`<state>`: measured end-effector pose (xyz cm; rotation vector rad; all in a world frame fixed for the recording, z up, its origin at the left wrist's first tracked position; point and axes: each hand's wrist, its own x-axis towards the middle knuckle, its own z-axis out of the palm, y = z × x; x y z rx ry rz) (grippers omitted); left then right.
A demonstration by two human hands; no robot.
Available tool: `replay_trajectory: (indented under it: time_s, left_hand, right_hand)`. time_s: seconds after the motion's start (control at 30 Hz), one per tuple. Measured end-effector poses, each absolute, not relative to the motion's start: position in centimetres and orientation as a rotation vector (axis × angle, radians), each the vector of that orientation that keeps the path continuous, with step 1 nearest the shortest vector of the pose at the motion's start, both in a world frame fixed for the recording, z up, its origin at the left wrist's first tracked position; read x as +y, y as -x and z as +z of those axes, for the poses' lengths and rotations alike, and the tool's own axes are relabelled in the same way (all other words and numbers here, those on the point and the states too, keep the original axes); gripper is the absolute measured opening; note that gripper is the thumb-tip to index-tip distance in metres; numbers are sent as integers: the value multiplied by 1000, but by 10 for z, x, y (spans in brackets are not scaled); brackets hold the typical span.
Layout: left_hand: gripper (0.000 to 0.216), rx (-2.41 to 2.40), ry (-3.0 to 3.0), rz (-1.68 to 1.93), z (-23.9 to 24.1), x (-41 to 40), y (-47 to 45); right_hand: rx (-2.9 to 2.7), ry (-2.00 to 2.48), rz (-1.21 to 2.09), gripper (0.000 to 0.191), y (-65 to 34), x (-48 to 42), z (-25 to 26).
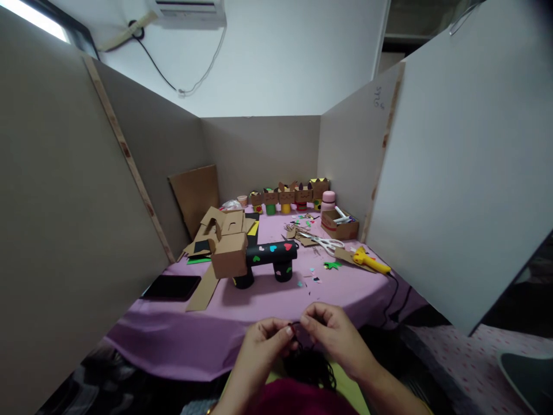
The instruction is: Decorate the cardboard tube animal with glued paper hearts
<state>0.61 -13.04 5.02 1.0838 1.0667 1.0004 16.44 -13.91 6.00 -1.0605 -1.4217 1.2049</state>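
Below the table's front edge, my left hand point(266, 349) and my right hand point(334, 337) are close together, fingertips pinched on a thin strand of black yarn. A loose tangle of the black yarn point(309, 369) hangs beneath them over my lap. Ahead of my hands stands a toy animal with a black tube body point(272, 252) covered in coloured hearts. It has short black tube legs point(283, 271) and a plain cardboard box head point(228, 255) at its left end.
The purple-clothed table point(254, 305) carries a dark tablet point(171, 287), cut cardboard point(222, 222), white scissors point(328, 244) and a corded yellow glue gun point(371, 261). Several small cardboard animals point(287, 196), a pink bottle point(328, 200) and a cardboard box point(341, 229) stand behind. Panels point(259, 141) enclose the table.
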Motion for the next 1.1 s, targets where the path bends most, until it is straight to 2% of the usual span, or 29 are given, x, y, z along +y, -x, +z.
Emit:
replay_trajectory:
  time_s: [0.3, 0.47, 0.73, 0.97, 1.1]
  left_hand:
    - [29, 1052, -1137, 1096, 54, -136, -7]
    - [25, 1017, -1152, 1101, 57, -137, -7]
    - [33, 737, -1069, 1042, 45, -136, -13]
    - [29, 962, -894, 1311, 54, -134, -4]
    - [32, 1069, -1006, 1257, 64, -130, 3]
  right_hand:
    - [-1332, 1043, 1251, 37, -152, -142, 54]
    - [-1192, 994, 1425, 37, -149, -141, 51]
    - [-1066, 894, 1578, 38, -143, -142, 49]
    - [-1214, 936, 1465, 39, -145, -145, 37]
    - [-1359, 1004, 1166, 32, -154, -145, 40]
